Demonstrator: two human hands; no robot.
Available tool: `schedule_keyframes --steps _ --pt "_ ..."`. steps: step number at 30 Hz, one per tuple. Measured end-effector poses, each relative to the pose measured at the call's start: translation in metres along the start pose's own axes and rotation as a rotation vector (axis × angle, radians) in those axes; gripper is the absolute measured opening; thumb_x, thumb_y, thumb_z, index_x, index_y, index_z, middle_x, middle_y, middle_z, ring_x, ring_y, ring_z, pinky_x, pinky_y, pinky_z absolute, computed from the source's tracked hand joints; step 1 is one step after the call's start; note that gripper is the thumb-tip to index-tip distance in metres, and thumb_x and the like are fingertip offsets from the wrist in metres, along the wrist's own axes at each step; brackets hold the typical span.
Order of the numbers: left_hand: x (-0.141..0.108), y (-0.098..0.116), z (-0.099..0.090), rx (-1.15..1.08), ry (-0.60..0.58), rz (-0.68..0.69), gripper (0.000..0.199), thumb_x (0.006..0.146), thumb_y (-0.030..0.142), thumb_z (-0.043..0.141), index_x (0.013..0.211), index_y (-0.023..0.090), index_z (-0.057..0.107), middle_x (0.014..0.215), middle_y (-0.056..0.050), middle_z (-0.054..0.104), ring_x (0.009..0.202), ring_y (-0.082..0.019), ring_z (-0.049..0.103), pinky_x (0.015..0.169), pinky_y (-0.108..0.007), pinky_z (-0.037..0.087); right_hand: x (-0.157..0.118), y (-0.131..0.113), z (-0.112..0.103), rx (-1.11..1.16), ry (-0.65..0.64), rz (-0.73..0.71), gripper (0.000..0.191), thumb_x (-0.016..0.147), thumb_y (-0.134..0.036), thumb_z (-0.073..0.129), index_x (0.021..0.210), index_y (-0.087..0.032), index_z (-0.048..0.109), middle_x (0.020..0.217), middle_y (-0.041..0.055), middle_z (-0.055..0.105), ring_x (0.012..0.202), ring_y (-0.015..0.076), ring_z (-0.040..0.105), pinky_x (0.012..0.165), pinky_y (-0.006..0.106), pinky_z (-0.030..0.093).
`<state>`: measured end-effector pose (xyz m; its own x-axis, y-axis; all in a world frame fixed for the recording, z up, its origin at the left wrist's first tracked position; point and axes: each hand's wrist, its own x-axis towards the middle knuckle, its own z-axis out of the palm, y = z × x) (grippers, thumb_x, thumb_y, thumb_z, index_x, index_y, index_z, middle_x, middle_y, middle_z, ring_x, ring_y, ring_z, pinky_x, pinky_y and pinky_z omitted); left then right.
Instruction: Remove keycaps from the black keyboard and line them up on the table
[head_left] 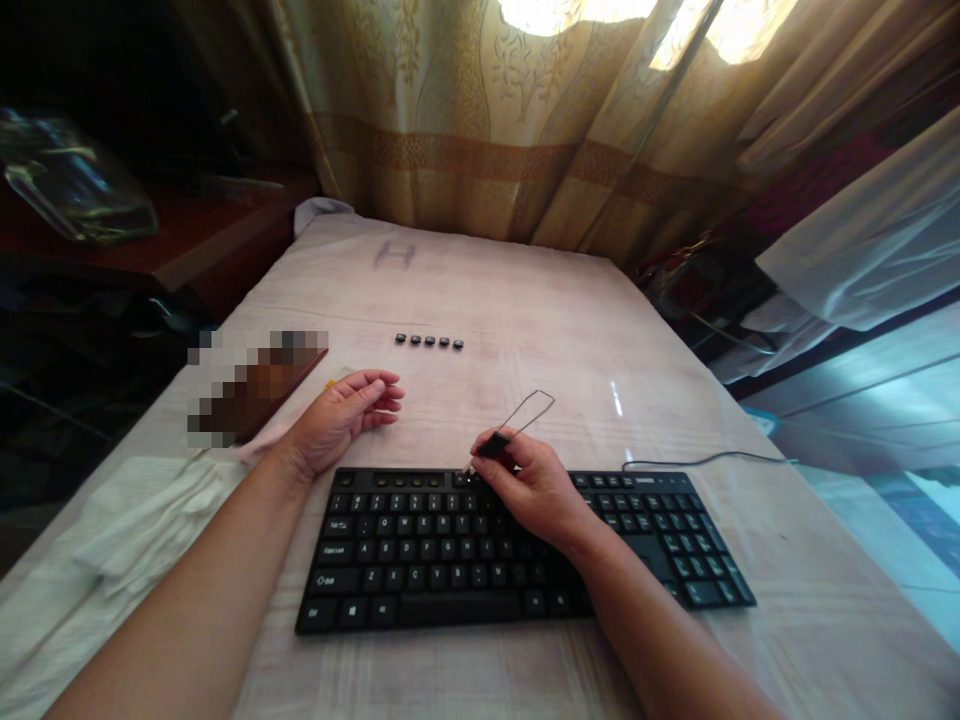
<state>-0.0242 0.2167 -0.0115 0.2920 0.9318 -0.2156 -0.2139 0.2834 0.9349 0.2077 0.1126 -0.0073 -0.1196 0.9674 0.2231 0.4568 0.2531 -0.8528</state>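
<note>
The right hand (pixel 529 484) is gripping a black-handled metal wire tool (pixel 493 445) at the top row (pixel 409 481) of a black plastic keyboard (pixel 450 549) lying on pale cloth (pixel 517 300); the half-curled left hand (pixel 349 412) is holding nothing. The tilted tool is risking a slip, scuffing that row, if force is going sideways.

Left of centre, the left hand (pixel 346 415) is held with loosely curled fingers (pixel 384 392), the left forearm (pixel 217 560) extended from lower left; below centre, the right hand (pixel 531 485) is pinched, the right forearm (pixel 660 615) angled from lower right.
</note>
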Motion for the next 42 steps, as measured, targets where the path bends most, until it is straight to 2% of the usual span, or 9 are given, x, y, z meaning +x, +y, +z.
schedule_keyframes --steps 16,22,31,42 --pt "0.001 -0.002 -0.003 -0.015 -0.037 0.014 0.021 0.075 0.028 0.073 0.091 0.016 0.069 0.08 -0.003 0.071 0.072 -0.012 0.064 0.066 -0.023 0.054 0.001 -0.005 0.002 -0.123 -0.05 -0.185 0.009 0.086 -0.013 0.056 0.087 -0.021 0.058 0.082 0.002 0.065 0.077 0.0155 0.063 0.074 0.028 0.05" --pt "0.003 -0.005 -0.004 -0.016 -0.051 0.027 0.022 0.074 0.029 0.074 0.092 0.016 0.069 0.082 -0.003 0.071 0.073 -0.012 0.064 0.066 -0.023 0.054 0.002 -0.007 -0.001 -0.159 -0.125 -0.25 0.013 0.09 -0.013 0.051 0.091 -0.019 0.062 0.088 0.0052 0.066 0.084 0.0165 0.063 0.079 0.029 0.051" --pt "0.001 -0.003 -0.003 -0.018 -0.044 0.015 0.019 0.076 0.027 0.072 0.091 0.016 0.068 0.08 -0.003 0.071 0.072 -0.012 0.064 0.066 -0.023 0.054 0.006 -0.006 -0.007 -0.2 -0.202 -0.221 0.014 0.09 -0.014 0.051 0.088 -0.019 0.064 0.088 0.0051 0.066 0.084 0.0169 0.064 0.078 0.03 0.051" --pt "0.002 -0.004 -0.003 -0.015 -0.037 0.016 0.016 0.078 0.025 0.07 0.091 0.015 0.069 0.081 -0.003 0.071 0.073 -0.012 0.064 0.066 -0.023 0.054 0.003 0.002 -0.009 -0.092 -0.172 -0.212 0.013 0.089 -0.017 0.053 0.088 -0.019 0.066 0.085 0.0057 0.069 0.081 0.0165 0.066 0.077 0.03 0.053"
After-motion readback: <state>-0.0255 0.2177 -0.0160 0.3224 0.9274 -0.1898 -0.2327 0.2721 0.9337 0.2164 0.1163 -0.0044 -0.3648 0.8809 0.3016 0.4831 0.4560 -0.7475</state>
